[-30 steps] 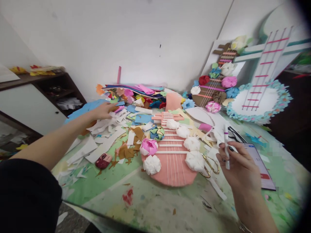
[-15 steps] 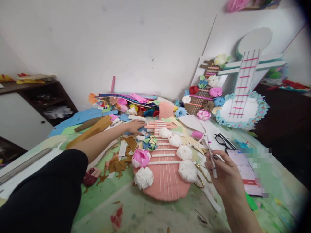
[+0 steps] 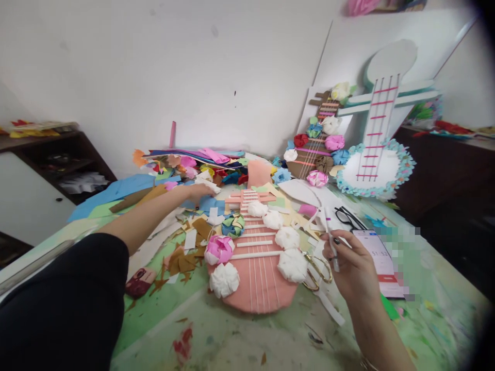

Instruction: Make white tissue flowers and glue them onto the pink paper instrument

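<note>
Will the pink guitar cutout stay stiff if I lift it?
Probably bends: the pink guitar-shaped cutout looks a thin flat sheet, likely light. Its white tissue-paper flowers look soft, so easily crushed.

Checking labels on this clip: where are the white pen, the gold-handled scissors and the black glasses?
white pen (image 3: 329,226), head view, on the barrel above the fingers holding it.
gold-handled scissors (image 3: 317,269), head view, on the handle loops.
black glasses (image 3: 344,215), head view, on a lens rim.
</note>
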Demonstrator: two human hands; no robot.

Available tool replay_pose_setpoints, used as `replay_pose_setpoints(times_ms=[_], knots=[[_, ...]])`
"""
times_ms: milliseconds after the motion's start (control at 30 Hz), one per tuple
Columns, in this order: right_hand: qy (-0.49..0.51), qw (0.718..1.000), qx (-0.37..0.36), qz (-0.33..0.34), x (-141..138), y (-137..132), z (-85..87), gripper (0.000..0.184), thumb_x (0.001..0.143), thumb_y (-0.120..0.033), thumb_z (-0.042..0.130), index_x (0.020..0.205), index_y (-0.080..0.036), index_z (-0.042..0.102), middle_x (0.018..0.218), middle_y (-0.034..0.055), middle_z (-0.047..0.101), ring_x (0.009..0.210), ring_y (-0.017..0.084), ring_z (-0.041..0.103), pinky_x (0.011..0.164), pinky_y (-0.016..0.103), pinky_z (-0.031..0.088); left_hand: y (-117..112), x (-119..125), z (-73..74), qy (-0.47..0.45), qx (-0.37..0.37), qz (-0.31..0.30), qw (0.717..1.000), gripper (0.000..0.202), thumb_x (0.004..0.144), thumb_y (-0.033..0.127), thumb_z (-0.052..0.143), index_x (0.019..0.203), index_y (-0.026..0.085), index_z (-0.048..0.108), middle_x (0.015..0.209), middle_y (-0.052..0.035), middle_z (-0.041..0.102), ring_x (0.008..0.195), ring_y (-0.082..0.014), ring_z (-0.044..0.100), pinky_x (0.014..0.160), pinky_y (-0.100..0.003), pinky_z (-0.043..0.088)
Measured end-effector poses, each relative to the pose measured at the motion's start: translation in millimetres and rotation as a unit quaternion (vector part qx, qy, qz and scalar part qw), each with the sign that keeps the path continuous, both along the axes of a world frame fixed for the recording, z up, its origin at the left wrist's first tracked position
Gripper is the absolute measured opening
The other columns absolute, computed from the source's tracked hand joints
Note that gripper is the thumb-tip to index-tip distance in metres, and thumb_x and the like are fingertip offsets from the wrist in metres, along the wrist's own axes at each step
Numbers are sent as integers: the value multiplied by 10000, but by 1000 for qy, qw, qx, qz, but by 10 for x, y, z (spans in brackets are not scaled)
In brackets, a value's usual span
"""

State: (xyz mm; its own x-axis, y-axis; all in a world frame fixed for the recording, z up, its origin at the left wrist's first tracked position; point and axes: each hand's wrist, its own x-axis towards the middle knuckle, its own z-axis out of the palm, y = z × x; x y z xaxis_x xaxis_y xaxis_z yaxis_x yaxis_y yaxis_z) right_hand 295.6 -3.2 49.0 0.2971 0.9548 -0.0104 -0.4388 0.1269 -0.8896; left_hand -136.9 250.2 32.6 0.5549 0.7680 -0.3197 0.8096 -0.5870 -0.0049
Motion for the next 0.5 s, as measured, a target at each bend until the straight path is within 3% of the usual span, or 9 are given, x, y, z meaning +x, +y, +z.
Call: replay_pose_setpoints(times_ms=[200, 367, 500], knots=[[-17, 1000, 15, -5, 29, 15, 6, 198, 615, -225, 762, 800, -203, 692, 758, 32, 694, 532, 63, 492, 513, 195, 384, -118, 75, 50, -38, -18, 28, 999, 521, 890, 382, 622, 1348, 169, 494, 1401, -133, 483, 1260, -301, 488, 1050, -538, 408], [-48, 996, 23, -75, 63, 61, -7, 240, 583, -210, 748, 807, -196, 663, 767, 25, 688, 528, 69, 493, 526, 222, 371, -266, 381, -148, -69, 17, 49, 996, 685, 857, 496, 610, 1420, 154, 423, 1403, -157, 470, 1254, -294, 485, 1063, -498, 383], [-70, 985, 20, -157, 153, 114, -55, 263, 577, -195, 683, 837, -205, 644, 818, 0, 662, 507, 51, 458, 495, 218, 328, -372, 607, -320, -51, 73, 120, 989, 571, 859, 489, 615, 1318, 165, 510, 1397, -147, 451, 1259, -322, 450, 1045, -556, 372]])
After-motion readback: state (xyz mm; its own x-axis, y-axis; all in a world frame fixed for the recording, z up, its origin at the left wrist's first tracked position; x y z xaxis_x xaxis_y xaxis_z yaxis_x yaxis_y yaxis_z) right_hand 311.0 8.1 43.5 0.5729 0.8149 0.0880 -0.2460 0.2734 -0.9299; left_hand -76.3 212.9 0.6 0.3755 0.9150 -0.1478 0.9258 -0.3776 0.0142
